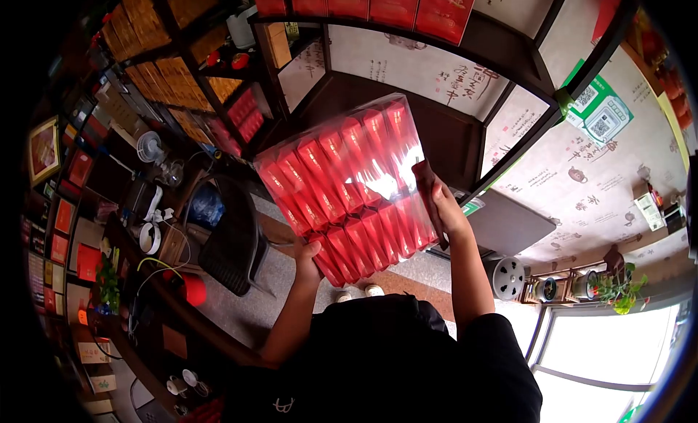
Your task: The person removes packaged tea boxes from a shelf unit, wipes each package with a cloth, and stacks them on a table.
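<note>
A clear plastic package of red packets is held up in front of me, tilted, with two rows of tall red packets showing through its shiny film. My left hand grips its lower left edge, thumb on the front. On the opposite side, my right hand is closed on a dark brown folded cloth-like item lying along the package's right edge. Whether those fingers also grip the package behind the item is hidden.
Dark wooden shelving stands ahead, with red boxes on the upper shelf. A black chair, a red bucket and a long desk are at left. Plants stand by the window at right.
</note>
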### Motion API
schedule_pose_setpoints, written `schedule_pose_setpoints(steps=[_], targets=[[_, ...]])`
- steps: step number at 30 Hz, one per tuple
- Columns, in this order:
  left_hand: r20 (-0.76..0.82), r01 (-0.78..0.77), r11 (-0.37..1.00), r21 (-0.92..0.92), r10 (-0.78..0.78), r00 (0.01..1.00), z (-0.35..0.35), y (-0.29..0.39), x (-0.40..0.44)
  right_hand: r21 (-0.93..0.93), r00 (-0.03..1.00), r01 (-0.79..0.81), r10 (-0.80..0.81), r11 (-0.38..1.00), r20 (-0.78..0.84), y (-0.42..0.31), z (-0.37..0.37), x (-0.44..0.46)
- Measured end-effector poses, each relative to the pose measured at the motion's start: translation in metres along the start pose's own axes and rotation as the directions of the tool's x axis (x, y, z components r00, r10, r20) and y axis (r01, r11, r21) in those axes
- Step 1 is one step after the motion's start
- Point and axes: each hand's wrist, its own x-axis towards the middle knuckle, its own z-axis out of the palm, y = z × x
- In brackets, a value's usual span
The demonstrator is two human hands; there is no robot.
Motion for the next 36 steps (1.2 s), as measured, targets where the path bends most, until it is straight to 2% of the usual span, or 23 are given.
schedule_pose_setpoints(steps=[2,4,6,7,8,10,11,12,13,14,16,17,19,20,22,24,26,27,29,30,32,35,36], targets=[[0.004,0.018,1.0,-0.016,-0.018,1.0,-0.011,-0.002,0.002,-0.1,0.995,0.011,-0.001,0.995,0.102,-0.008,0.0,-0.005],[0.012,0.042,0.999,-0.03,-0.041,0.999,-0.016,0.002,0.005,-0.132,0.997,0.011,0.0,0.991,0.081,-0.024,0.01,-0.007],[-0.104,0.072,0.965,0.252,-0.046,0.994,-0.016,0.011,0.013,-0.233,0.963,0.262,-0.269,0.936,0.003,-0.034,0.021,-0.014],[-0.251,0.277,0.866,0.416,-0.184,0.95,-0.017,0.022,0.016,-0.458,0.914,0.386,-0.4,0.8,0.071,-0.042,0.018,-0.018],[-0.03,0.191,0.788,0.585,-0.214,0.976,0.013,0.061,0.023,-0.669,0.866,0.423,-0.491,0.611,0.099,-0.058,0.03,-0.026],[0.049,0.144,0.983,0.115,-0.151,0.987,0.017,0.085,0.013,-0.742,0.604,0.649,-0.706,0.165,0.371,-0.088,0.051,-0.028],[0.114,0.152,0.976,-0.159,-0.135,0.984,0.022,0.097,0.01,-0.737,0.536,0.674,-0.719,0.049,0.443,-0.092,0.057,-0.029],[0.239,0.213,0.87,-0.444,-0.114,0.964,0.036,0.115,0.015,-0.735,0.535,0.676,-0.719,0.051,0.443,-0.089,0.056,-0.027],[0.362,0.243,0.871,-0.428,-0.081,0.929,0.048,0.122,0.018,-0.717,0.452,0.684,-0.693,-0.135,0.561,-0.084,0.054,-0.027],[0.356,0.241,0.871,-0.428,-0.082,0.931,0.041,0.118,0.023,-0.67,0.372,0.672,-0.64,-0.314,0.673,-0.079,0.053,-0.027],[0.094,0.283,0.921,-0.267,-0.268,0.959,0.038,0.112,0.034,-0.676,0.381,0.675,-0.645,-0.295,0.662,-0.071,0.056,-0.025],[-0.014,0.273,0.923,-0.27,-0.287,0.958,0.045,0.106,0.034,-0.693,0.431,0.663,-0.613,-0.284,0.662,-0.067,0.055,-0.021],[0.0,0.251,0.909,-0.332,-0.266,0.964,0.043,0.082,0.041,-0.725,0.527,0.629,-0.532,-0.28,0.662,-0.062,0.052,-0.015],[0.014,0.237,0.889,-0.392,-0.252,0.968,0.04,0.069,0.044,-0.722,0.525,0.632,-0.53,-0.282,0.666,-0.061,0.053,-0.015],[-0.011,0.227,0.886,-0.404,-0.252,0.968,0.035,0.049,0.047,-0.74,0.616,0.621,-0.424,-0.258,0.664,-0.057,0.06,-0.017],[0.066,0.239,0.882,-0.406,-0.233,0.97,0.022,0.026,0.051,-0.735,0.639,0.647,-0.382,-0.202,0.668,-0.054,0.075,-0.02],[0.006,0.207,0.894,-0.398,-0.223,0.975,0.032,0.007,0.052,-0.714,0.687,0.699,-0.257,-0.02,0.68,-0.051,0.088,-0.022],[0.134,0.293,0.851,-0.437,-0.261,0.956,0.033,0.001,0.052,-0.701,0.693,0.713,-0.15,-0.01,0.706,-0.048,0.091,-0.02],[0.373,0.412,0.765,-0.495,-0.241,0.896,0.031,-0.011,0.054,-0.716,0.716,0.696,-0.104,0.04,0.69,-0.053,0.093,-0.018],[0.378,0.418,0.763,-0.493,-0.244,0.893,0.033,-0.016,0.051,-0.728,0.734,0.679,-0.056,0.095,0.677,-0.056,0.093,-0.016],[0.213,0.417,0.774,-0.476,-0.359,0.909,0.038,-0.027,0.041,-0.744,0.747,0.664,-0.018,0.069,0.665,-0.047,0.086,-0.007],[0.164,0.372,0.815,-0.444,-0.335,0.928,0.037,-0.037,0.034,-0.866,0.866,0.5,0.038,-0.019,0.499,-0.04,0.075,0.018],[0.127,0.332,0.845,-0.419,-0.307,0.943,0.034,-0.041,0.032,-0.89,0.891,0.45,-0.033,-0.067,0.453,-0.034,0.066,0.028]])
